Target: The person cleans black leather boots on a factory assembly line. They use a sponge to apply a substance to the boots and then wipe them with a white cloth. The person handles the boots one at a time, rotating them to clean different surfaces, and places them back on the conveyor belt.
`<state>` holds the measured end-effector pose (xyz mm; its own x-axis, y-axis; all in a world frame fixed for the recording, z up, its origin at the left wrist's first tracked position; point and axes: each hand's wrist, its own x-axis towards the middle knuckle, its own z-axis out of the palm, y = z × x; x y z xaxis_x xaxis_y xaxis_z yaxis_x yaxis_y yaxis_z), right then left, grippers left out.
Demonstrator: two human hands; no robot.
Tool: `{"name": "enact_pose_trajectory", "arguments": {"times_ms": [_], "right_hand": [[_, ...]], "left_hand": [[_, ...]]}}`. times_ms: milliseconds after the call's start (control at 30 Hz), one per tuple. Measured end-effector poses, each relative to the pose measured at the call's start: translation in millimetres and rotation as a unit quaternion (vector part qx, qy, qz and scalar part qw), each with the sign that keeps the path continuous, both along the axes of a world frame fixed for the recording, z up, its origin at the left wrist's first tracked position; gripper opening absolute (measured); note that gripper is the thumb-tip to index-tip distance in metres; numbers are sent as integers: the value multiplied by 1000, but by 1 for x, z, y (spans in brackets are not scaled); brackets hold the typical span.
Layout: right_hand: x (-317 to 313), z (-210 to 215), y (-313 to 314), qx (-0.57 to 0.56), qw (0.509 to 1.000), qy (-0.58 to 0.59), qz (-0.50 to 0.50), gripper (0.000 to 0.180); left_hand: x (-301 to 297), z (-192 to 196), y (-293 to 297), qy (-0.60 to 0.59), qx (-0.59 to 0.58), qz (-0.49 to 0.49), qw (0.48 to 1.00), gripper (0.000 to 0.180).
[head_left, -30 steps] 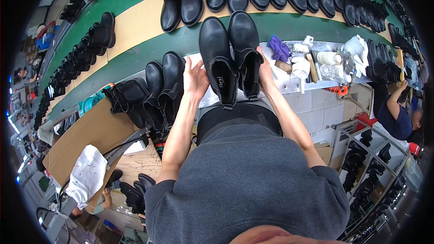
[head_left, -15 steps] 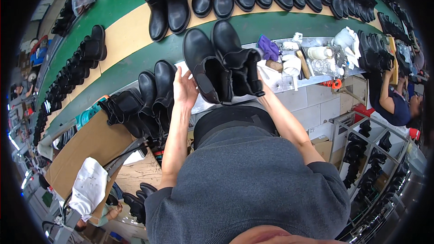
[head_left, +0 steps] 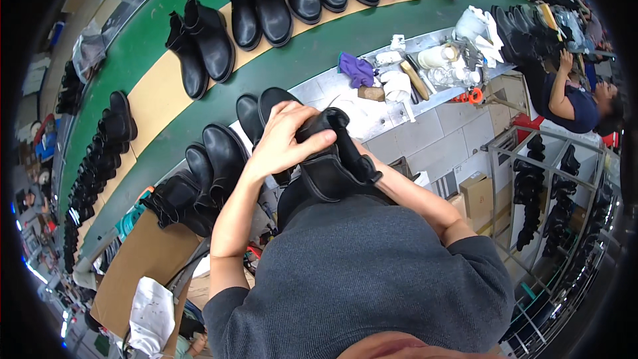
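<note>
At about nine o'clock from the hands, two black boots [head_left: 216, 163] stand side by side on the green belt [head_left: 312, 50], with further dark boots [head_left: 169, 203] heaped just left of them. The left hand [head_left: 282, 139] lies on top of a black ankle boot [head_left: 332, 166] held close to the person's chest; its fingers [head_left: 316, 138] are curled over the boot's upper edge, closed on the leather. The boot sits under and just right of those fingers, its shaft tilted toward four o'clock. A second black boot [head_left: 262, 110] lies beneath the hand, its toe pointing to eleven o'clock. The right hand is hidden behind the held boot; only the right forearm [head_left: 415, 199] shows, running to five o'clock, so whether its fingers grip cannot be told. At one o'clock the pale tabletop [head_left: 392, 129] carries one purple cloth [head_left: 357, 70], a white cloth [head_left: 397, 83] and a brush [head_left: 415, 80]. At twelve o'clock, three pairs of black boots [head_left: 256, 6] stand on the tan strip [head_left: 149, 93]. Far right, another person [head_left: 575, 96] bends over a rack.
</note>
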<state>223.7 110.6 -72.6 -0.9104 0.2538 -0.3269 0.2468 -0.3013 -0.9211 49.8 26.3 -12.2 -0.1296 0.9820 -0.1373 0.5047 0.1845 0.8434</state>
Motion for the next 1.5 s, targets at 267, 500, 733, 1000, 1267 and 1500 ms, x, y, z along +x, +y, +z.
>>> {"name": "enact_pose_trajectory", "arguments": {"times_ms": [267,500,733,1000,1267,1500], "right_hand": [[88,-63,126,451,798,-262,-301,21],[110,-129,166,521,759,-325,-216,18],[59,-89,155,632,747,-9,-204,16],[52,-115,167,647,748,-76,-126,16],[79,-126,205,620,674,-325,-238,19],[80,-155,249,583,671,-448,-95,17]], "left_hand": [[9,-30,1,-68,-34,89,993,66],[11,-33,6,-158,-74,93,980,43],[13,-30,20,-161,-149,136,966,47],[13,-15,41,-51,-146,142,978,48],[5,-30,36,-53,-153,159,974,47],[3,-35,47,-92,-143,160,972,47]]}}
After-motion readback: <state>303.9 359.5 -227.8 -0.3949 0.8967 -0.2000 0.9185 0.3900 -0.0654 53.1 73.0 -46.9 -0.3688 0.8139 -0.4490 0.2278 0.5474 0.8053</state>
